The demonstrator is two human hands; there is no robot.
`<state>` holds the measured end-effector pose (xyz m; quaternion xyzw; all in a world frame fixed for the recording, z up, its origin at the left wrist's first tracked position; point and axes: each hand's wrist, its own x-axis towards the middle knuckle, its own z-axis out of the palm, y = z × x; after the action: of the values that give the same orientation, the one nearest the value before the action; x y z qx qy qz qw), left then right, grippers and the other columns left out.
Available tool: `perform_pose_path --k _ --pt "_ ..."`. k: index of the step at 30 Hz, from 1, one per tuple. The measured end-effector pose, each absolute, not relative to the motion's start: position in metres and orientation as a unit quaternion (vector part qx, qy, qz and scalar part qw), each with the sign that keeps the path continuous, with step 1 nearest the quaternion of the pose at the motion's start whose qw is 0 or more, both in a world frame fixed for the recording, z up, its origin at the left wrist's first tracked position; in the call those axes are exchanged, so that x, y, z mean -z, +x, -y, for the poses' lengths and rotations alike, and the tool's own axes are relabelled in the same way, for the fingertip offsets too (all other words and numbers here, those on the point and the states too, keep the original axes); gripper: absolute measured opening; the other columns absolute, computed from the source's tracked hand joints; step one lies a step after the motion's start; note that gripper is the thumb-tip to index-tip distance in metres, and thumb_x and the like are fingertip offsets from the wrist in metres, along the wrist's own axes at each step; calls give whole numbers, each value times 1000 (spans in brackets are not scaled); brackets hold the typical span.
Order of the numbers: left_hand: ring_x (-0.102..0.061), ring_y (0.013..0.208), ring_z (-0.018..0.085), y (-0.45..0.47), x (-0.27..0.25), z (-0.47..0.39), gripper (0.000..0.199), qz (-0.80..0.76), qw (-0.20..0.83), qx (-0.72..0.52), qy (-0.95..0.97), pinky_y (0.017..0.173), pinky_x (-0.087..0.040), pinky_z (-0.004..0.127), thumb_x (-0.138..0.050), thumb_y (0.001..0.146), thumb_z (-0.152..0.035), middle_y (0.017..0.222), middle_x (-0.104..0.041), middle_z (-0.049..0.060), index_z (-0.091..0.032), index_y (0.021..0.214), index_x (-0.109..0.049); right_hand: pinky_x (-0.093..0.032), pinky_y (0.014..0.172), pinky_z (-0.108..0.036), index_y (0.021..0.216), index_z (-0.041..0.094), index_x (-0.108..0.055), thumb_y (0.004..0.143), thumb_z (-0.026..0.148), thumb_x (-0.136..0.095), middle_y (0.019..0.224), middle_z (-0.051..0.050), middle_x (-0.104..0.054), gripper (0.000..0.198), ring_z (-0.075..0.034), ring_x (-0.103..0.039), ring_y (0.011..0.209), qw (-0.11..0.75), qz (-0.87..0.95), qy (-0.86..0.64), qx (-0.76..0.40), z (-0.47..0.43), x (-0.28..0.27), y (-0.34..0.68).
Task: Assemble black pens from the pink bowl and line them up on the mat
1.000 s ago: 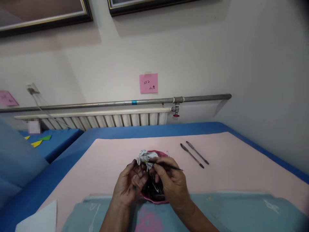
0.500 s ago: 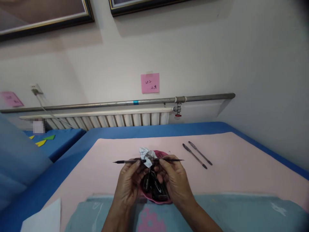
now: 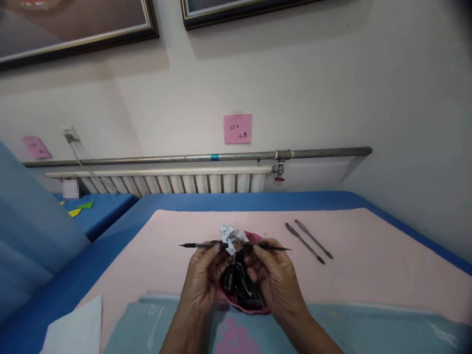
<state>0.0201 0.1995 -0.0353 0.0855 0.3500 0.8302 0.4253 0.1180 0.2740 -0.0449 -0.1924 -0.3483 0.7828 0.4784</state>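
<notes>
My left hand (image 3: 202, 278) is closed, thumb against fingers, on a slim pen (image 3: 201, 245) whose pointed end sticks out to the left. Pinched in my right hand (image 3: 278, 275) is a thin dark pen-like rod (image 3: 278, 248) that tapers to the right. Whether these are two pieces or one cannot be told, as the fingers cover the middle. Crumpled white paper (image 3: 231, 237) with dark stains sits between both hands at the fingertips. Right below, a pink basket (image 3: 254, 310) holds several glossy black items (image 3: 241, 287), partly hidden by my hands.
Two pens (image 3: 305, 243) lie side by side on the pink table cover (image 3: 342, 290), right of my hands. A blue-grey cloth (image 3: 368, 324) runs along the near edge. White paper (image 3: 79, 327) lies at the near left. Beyond the table stand a radiator (image 3: 199, 183) and a pipe with a valve (image 3: 279, 169).
The whole view has shifted slightly, so everything sits a little further right. Both hands keep the same hold, with the paper between them.
</notes>
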Motion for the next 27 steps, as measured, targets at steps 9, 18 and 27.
perform_pose_path --k 9,18,27 --pt "-67 69 16 18 36 -199 20 -368 420 -824 90 65 -54 27 -80 57 -16 74 -72 4 -13 72 -66 -38 31 -15 80 20 -51 60 26 -79 62 3 -64 34 -13 -60 49 480 376 -200 -767 -274 48 119" --pt "-67 70 16 16 40 -198 20 -365 413 -828 102 67 -55 27 -79 59 -16 76 -72 4 -12 75 -67 -38 37 -17 83 19 -51 72 32 -71 56 3 -64 26 -7 -50 35 474 480 -208 -709 -274 53 121" --pt "-64 57 15 32 40 -203 19 -368 446 -807 121 58 -52 25 -77 61 -20 70 -70 5 -12 74 -65 -35 33 -18 77 19 -55 66 32 -74 51 4 -62 25 -8 -46 31 457 442 -225 -739 -264 53 115"
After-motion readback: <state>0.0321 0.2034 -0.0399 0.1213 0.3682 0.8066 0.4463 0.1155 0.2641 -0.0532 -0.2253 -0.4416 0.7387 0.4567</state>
